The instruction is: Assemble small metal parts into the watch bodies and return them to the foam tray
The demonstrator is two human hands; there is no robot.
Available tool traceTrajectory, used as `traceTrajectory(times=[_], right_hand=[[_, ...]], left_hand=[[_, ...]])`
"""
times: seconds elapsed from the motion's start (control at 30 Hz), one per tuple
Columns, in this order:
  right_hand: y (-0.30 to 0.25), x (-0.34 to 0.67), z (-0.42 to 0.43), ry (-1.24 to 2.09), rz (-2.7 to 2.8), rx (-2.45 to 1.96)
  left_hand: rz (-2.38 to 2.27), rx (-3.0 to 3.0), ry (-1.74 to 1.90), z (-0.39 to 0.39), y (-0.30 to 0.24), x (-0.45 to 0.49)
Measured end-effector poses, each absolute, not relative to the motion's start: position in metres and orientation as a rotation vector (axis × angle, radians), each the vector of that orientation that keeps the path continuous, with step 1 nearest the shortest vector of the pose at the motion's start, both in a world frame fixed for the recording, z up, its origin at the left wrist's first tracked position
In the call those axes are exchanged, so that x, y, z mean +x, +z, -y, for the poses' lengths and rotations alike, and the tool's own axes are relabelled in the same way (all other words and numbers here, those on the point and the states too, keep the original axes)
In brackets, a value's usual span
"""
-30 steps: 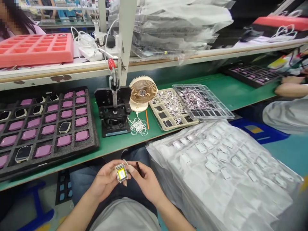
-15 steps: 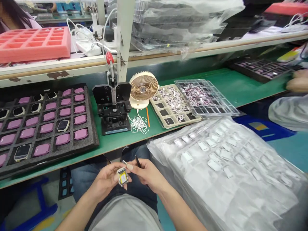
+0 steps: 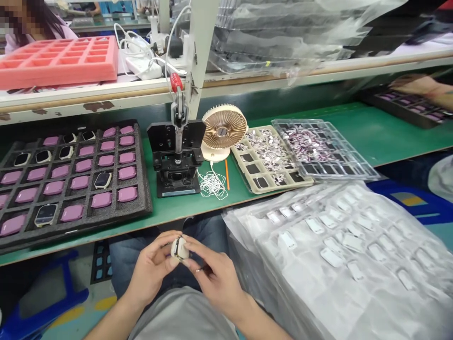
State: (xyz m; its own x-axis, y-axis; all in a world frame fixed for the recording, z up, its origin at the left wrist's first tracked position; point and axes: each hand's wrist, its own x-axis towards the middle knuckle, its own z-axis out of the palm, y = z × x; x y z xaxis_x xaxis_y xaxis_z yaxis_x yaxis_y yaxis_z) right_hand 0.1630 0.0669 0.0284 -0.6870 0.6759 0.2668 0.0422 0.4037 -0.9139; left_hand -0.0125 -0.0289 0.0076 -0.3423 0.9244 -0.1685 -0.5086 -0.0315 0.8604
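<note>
Over my lap, both hands hold a small cream smartwatch case (image 3: 180, 249), turned so that its side faces the camera. My left hand (image 3: 150, 264) grips its left side between thumb and fingers. On the other side, the fingertips of my right hand (image 3: 221, 278) press on the pale face of the case. A thin dark piece shows by my right fingers, perhaps part of the black stick-like tool seen before; most of it is hidden. The inside of the case does not show.
A black foam tray (image 3: 146, 203) holds purple and cream watches at left. Beside it stand a lever press (image 3: 179, 160), a fan (image 3: 222, 132), an orange stick (image 3: 227, 174) and parts trays (image 3: 258, 188). Plastic-covered trays (image 3: 318, 293) fill the right. A co-worker's hand (image 3: 424, 89) is at far right.
The open case with its yellow-edged inside has been turned, and a pale face now shows on it. My right hand has closed in on the case. The view has shifted left.
</note>
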Motion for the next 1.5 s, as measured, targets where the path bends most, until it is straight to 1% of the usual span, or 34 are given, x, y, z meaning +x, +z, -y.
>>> traceTrajectory(times=[0.2,0.33,0.5,0.67,0.8,1.0,1.13,1.2,1.3,1.4,1.47,1.5], right_hand=[[0.031,0.162,-0.072,1.388,2.069,-0.584],[0.030,0.161,-0.073,1.370,2.060,-0.558],[0.028,0.161,-0.075,1.256,2.074,-0.500],[0.026,0.161,-0.073,1.214,2.085,-0.488],[0.022,0.160,-0.070,1.076,2.181,-0.487],[0.002,0.153,-0.065,0.892,2.208,-0.503],[0.005,0.144,-0.067,1.071,2.121,-0.715],[0.011,0.142,-0.070,1.143,2.170,-0.770],[0.016,0.141,-0.075,1.117,2.342,-0.653],[0.014,0.141,-0.077,1.058,2.364,-0.556],[0.012,0.140,-0.079,1.122,2.315,-0.553],[0.012,0.139,-0.081,1.207,2.266,-0.581]], left_hand=[[-1.134,0.578,1.629,0.031,0.013,-0.013],[-1.149,0.601,1.619,0.031,0.014,-0.014],[-1.175,0.601,1.605,0.031,0.014,-0.013],[-1.187,0.587,1.622,0.031,0.011,-0.013],[-1.202,0.548,1.652,0.029,0.012,-0.012],[-1.237,0.452,1.656,0.022,0.014,-0.003],[-1.351,0.274,1.674,0.016,0.011,0.000],[-1.341,0.245,1.708,0.014,0.009,-0.002],[-1.303,0.256,1.713,0.014,0.007,-0.005],[-1.281,0.284,1.722,0.014,0.003,-0.005],[-1.284,0.280,1.736,0.013,0.001,-0.004],[-1.298,0.277,1.730,0.013,0.000,-0.004]])
